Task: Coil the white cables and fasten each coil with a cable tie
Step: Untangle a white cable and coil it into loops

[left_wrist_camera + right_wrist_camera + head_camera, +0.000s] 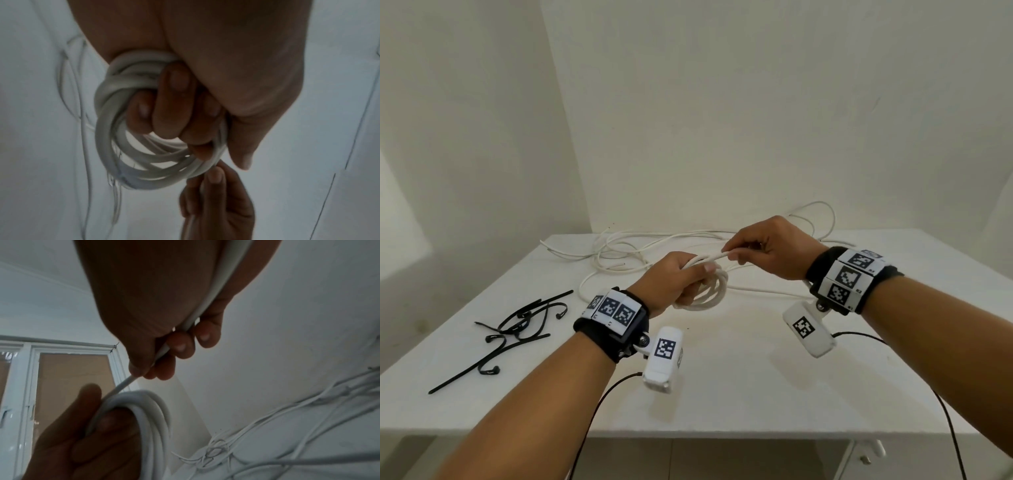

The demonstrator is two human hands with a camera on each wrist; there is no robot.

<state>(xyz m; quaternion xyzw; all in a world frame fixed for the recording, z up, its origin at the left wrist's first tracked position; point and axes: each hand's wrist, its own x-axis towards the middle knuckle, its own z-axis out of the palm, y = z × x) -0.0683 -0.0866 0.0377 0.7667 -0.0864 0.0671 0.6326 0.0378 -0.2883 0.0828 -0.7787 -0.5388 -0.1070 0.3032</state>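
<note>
1. Head view: over the white table (722,394), the left hand (671,281) clamps its fingers round a small coil (710,294) while the right hand (767,246), at 1 o'clock, pinches the cable's next stretch to feed a loop. Loose cables (640,250) lie at 12 o'clock, black cable ties (517,325) at 9 o'clock.
2. Left wrist: curled fingers (174,100) pass through the coil, keeping its turns together.
3. Right wrist: thumb and fingertips (180,344) close on the cable (123,384), guiding it taut.

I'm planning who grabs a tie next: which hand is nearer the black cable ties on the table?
Left. The left hand, holding the coil, is just right of the black cable ties; the right hand is farther right, beyond the coil.
</note>
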